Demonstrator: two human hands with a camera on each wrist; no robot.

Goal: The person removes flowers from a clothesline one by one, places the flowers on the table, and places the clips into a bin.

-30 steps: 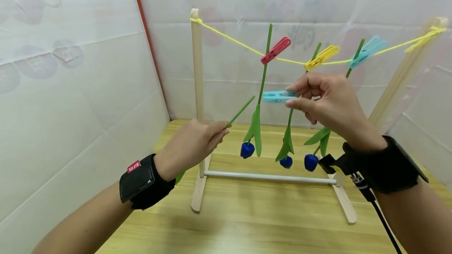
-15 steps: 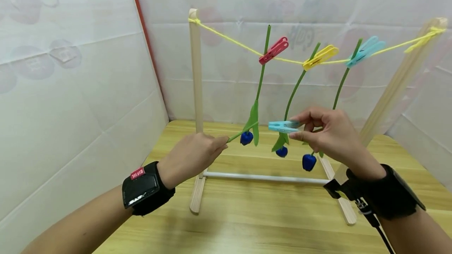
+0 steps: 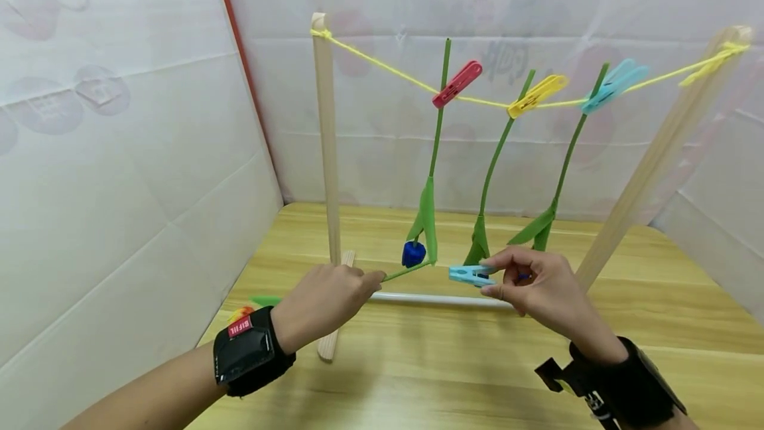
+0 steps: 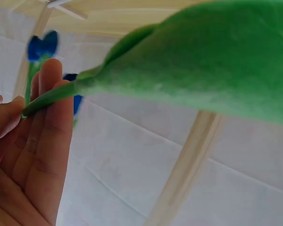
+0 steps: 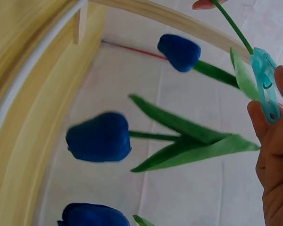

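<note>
Both hands sit low in front of the wooden rack (image 3: 327, 151), with bare table (image 3: 453, 377) between them and the viewer and the white crossbar (image 3: 436, 299) just behind. Overhead, the yellow string (image 3: 388, 70) sags, carrying three pegged blue tulips (image 3: 413, 253). The left hand (image 3: 325, 300) pinches a green stem (image 3: 406, 272) between thumb and curled fingers (image 4: 47, 127); its bloom is probably that orange spot behind the wrist, mostly hidden. The right hand (image 3: 537, 287) pinches a light-blue clothespin (image 3: 470, 275) at fingertip, just beside the stem's tip.
</note>
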